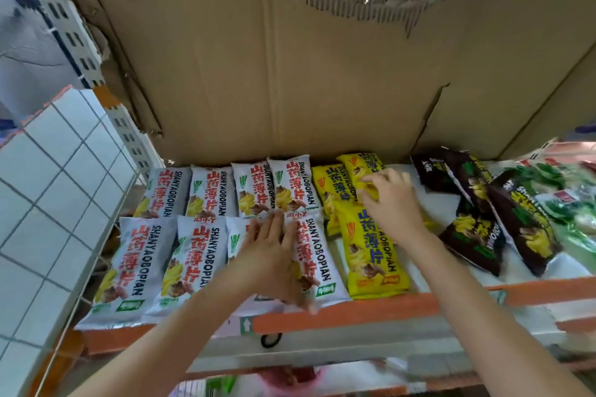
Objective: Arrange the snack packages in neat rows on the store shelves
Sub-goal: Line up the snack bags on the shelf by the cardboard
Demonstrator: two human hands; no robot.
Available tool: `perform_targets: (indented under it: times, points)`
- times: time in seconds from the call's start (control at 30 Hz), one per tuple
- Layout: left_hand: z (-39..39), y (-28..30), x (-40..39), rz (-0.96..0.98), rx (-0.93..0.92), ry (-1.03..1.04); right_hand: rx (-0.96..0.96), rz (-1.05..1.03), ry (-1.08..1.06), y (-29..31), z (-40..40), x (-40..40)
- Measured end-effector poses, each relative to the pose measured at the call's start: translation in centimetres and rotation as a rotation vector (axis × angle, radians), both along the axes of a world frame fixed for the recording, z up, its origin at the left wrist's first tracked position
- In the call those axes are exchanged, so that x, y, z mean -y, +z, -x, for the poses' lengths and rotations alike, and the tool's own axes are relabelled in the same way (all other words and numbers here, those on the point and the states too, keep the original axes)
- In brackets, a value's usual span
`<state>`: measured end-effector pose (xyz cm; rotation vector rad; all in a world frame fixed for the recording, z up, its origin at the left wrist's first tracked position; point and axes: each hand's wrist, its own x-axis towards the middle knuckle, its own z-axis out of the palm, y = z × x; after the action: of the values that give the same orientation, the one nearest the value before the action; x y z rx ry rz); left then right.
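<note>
White snack packages [213, 193] lie in two rows on the left of the shelf [354, 306]. My left hand [271, 255] rests flat with straight fingers on the front-row white package [314, 255], between it and its left neighbour. Yellow packages [371, 251] lie to the right of the white ones. My right hand [390, 200] has its fingers curled on the back yellow package [361, 167]. Dark packages [477, 213] lie in a loose heap further right.
A torn cardboard sheet [290, 74] forms the back wall of the shelf. A white tiled wall [48, 187] stands on the left. Green packages [567, 203] lie at the far right. The shelf's orange front edge runs below my arms.
</note>
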<state>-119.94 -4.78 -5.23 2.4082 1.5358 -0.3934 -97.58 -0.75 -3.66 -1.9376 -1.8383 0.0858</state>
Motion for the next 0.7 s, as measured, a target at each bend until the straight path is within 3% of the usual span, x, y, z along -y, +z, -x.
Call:
perform_targets:
  times: [0.13, 0.2, 0.3, 0.47, 0.63, 0.7]
  points:
    - [-4.9, 1.7, -0.9, -0.082, 0.37, 0.123, -0.038, 0.179, -0.134, 0.6, -3.9, -3.8]
    - [-8.4, 1.3, -1.8, -0.092, 0.513, 0.203, -0.122, 0.328, -0.081, 0.7, -4.6, -5.3]
    - [-12.1, 0.2, -4.6, -0.004, 0.623, 0.5, -0.319, 0.513, 0.004, 0.9, -5.2, -6.2]
    - [-13.8, 0.2, -8.6, 0.09, 0.609, 0.765, -0.603, 0.568, 0.064, 0.6, -7.9, -6.5]
    - [-15.0, 1.0, -10.0, 0.133, 0.396, 0.688, -1.037, 0.613, 0.005, -0.4, -9.4, -6.3]
    - [-15.4, 0.9, -9.9, 0.129, 0.387, 0.697, -1.126, 0.555, -0.038, -1.5, -9.6, -6.3]
